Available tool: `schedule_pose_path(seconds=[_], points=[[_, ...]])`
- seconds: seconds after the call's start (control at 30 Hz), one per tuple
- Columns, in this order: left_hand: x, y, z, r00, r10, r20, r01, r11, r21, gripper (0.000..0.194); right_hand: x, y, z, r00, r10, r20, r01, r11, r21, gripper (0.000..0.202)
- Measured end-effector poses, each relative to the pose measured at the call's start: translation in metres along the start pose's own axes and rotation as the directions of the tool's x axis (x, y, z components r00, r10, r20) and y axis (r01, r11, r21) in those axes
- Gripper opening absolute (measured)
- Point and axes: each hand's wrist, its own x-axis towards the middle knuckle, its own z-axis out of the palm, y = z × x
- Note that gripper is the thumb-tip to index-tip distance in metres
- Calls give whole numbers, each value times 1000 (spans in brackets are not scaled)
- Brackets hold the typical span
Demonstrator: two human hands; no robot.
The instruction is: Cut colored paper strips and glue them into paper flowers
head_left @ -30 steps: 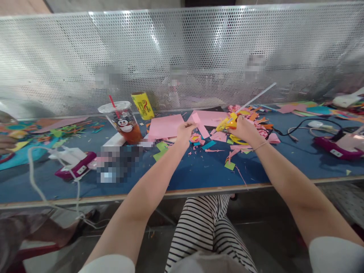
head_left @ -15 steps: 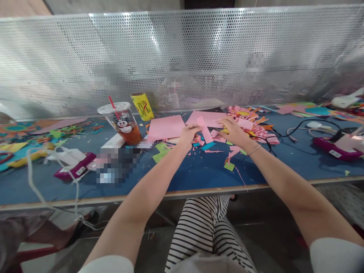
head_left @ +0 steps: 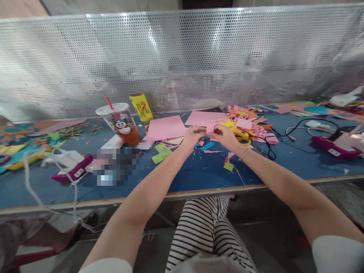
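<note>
A small strip of pink paper [head_left: 210, 129] is pinched between my two hands above the table and looks bent or folded over. My left hand [head_left: 193, 137] grips its left end with closed fingers. From the other side, my right hand [head_left: 226, 138] holds the right end between thumb and fingers. Yellow scissors [head_left: 241, 133] lie just beyond my right hand, partly over a pile of pink fringed paper [head_left: 263, 132]. Behind my hands are two larger pink sheets, one to the left [head_left: 166, 128] and one farther back [head_left: 203, 118].
A plastic cup of drink [head_left: 123, 125] and a yellow roll [head_left: 141, 108] stand left of the sheets. Purple power strips lie at left [head_left: 72, 170] and right [head_left: 335, 148], with cables around. Green scraps [head_left: 161, 152] litter the blue table [head_left: 199, 174]. A perforated metal screen [head_left: 199, 49] closes the back.
My right hand has come left from beside the yellow scissors, which now show fully, and has taken the pink strip. The strip, upright in my left hand before, is now bent short between both hands.
</note>
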Motion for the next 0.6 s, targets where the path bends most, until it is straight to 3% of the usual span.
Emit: schedule_pose_path(seconds=[0.33,0.6], points=[[0,-4,1,1000,7,9,-7,998,-66,18,3,6,4,992,123,-29,-112,965,236,33],[-2,-2,2,995,-15,94,25,994,-106,21,4,5,-1,994,101,-38,-98,993,65,28]])
